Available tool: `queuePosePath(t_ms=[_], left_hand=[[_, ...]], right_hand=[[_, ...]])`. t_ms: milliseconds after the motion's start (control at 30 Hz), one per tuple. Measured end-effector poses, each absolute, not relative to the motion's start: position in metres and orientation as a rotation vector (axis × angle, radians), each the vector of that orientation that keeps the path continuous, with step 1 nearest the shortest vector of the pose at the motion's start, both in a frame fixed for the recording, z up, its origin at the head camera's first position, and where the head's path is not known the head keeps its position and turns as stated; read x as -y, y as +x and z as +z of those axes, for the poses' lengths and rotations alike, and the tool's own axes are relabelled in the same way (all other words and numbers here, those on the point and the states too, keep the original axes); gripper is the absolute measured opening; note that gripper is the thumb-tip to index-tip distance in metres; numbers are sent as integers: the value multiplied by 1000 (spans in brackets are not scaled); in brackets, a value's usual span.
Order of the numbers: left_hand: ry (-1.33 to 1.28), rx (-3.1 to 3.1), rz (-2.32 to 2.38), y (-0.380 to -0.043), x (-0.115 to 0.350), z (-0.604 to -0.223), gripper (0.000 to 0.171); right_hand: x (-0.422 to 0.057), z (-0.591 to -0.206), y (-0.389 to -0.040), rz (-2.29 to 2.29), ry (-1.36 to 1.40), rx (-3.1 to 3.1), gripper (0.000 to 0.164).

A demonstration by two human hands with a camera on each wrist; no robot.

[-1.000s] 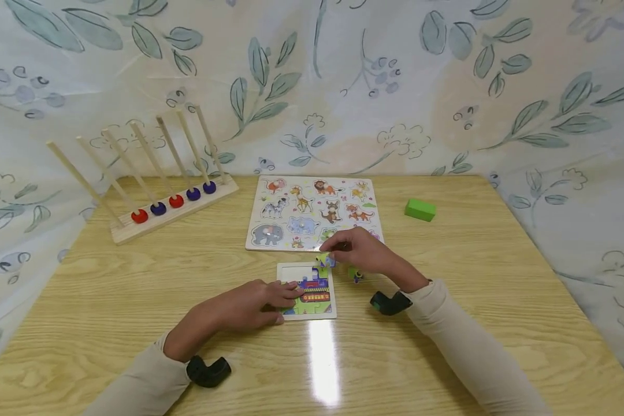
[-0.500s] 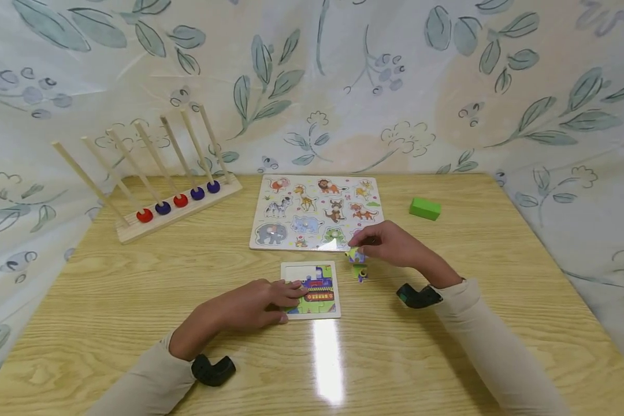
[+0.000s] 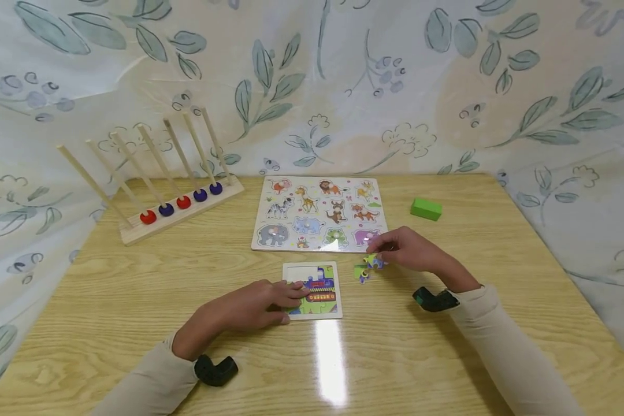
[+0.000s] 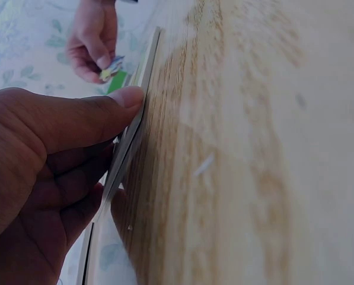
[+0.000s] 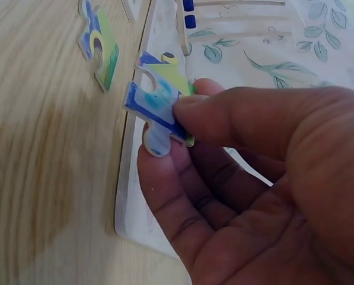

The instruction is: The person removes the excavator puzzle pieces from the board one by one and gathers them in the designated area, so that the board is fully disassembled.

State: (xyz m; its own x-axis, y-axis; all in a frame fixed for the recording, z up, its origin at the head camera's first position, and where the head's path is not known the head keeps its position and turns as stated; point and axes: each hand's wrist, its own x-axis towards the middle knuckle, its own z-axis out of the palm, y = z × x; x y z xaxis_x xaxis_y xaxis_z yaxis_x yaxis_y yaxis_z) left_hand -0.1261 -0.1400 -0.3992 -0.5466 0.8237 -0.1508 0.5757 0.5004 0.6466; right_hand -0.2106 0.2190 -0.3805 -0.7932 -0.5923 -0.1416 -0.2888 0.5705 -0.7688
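In the head view my left hand (image 3: 257,303) rests on the left part of a small jigsaw tray (image 3: 339,306), its fingers lying across a picture of a blue and red vehicle. The left wrist view has the thumb at the tray's edge. A gap shows at the tray's upper left. My right hand (image 3: 416,251) pinches a blue and yellow-green jigsaw piece (image 5: 159,98) between thumb and fingers, right of the tray. A second jigsaw piece (image 3: 360,273) lies on the table just beside it, and also shows at the right wrist view's upper left.
Behind the tray lies an animal puzzle board (image 3: 259,222) with knobbed pieces. A wooden peg stand (image 3: 135,232) with red and blue beads is at the back left. A green block (image 3: 426,209) sits at the back right, before a floral cloth (image 3: 338,86).
My right hand has moved to the right with its jigsaw piece, from the tray's top edge to beside the loose piece. My left hand has stayed on the tray.
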Motion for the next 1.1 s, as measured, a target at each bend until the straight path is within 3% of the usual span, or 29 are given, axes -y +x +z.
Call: queuePosePath(t_ms=[1100], left_hand=[[1197,-2287,806,-127,141,-402,42]], right_hand=[[-240,-383,-208,-983,-745,-2382,14]])
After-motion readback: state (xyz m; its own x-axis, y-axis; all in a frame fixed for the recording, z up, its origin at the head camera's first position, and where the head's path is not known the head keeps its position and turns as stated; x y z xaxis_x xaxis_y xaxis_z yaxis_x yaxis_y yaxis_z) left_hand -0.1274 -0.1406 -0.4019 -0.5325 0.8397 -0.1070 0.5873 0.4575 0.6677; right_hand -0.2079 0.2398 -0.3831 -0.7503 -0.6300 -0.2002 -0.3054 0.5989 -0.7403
